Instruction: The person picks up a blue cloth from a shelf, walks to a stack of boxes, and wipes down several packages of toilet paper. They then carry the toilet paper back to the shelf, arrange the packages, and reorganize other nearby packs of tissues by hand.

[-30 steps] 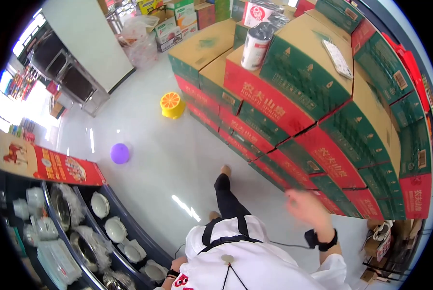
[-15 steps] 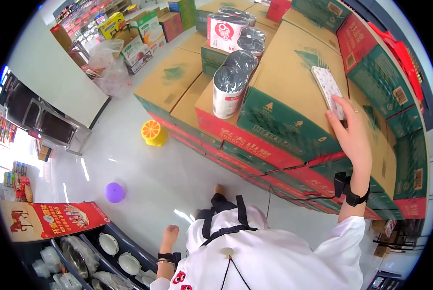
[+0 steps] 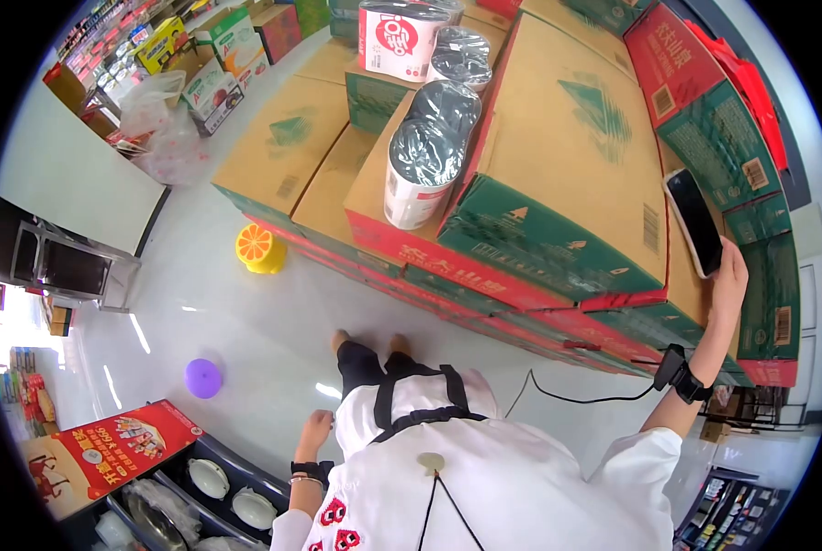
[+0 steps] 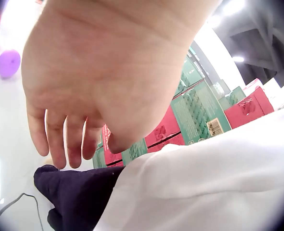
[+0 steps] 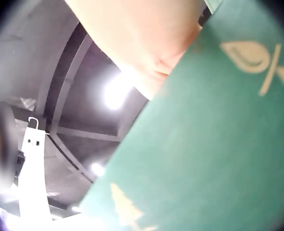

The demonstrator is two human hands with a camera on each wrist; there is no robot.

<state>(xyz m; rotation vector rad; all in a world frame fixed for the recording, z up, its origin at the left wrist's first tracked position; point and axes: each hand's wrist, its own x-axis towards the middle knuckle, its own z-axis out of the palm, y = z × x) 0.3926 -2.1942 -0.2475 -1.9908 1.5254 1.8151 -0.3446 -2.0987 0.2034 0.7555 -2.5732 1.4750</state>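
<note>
My right hand [image 3: 728,275] grips the lower end of a smartphone [image 3: 695,220] at the right of the head view. The phone's dark screen faces the camera, with a pale case edge around it. It stands tilted over a cardboard carton [image 3: 688,296], right of the higher carton [image 3: 567,156]. In the right wrist view part of the right hand [image 5: 142,38] shows behind a green carton side [image 5: 204,134]; its fingers and the phone are hidden there. My left hand [image 4: 98,86] hangs beside the white shirt [image 4: 204,178], fingers loosely extended, holding nothing.
Shrink-wrapped canisters [image 3: 418,179] stand on the carton stack. A yellow stool [image 3: 260,250] with an orange-slice top and a purple balloon [image 3: 203,378] are on the floor. Shelves with white dishes [image 3: 209,479] are at lower left. A black cable [image 3: 585,399] hangs from the right wrist.
The right hand rose from beside the stack to the phone lying patterned case up on the carton. It has since picked the phone up, moved it right and turned its screen into view.
</note>
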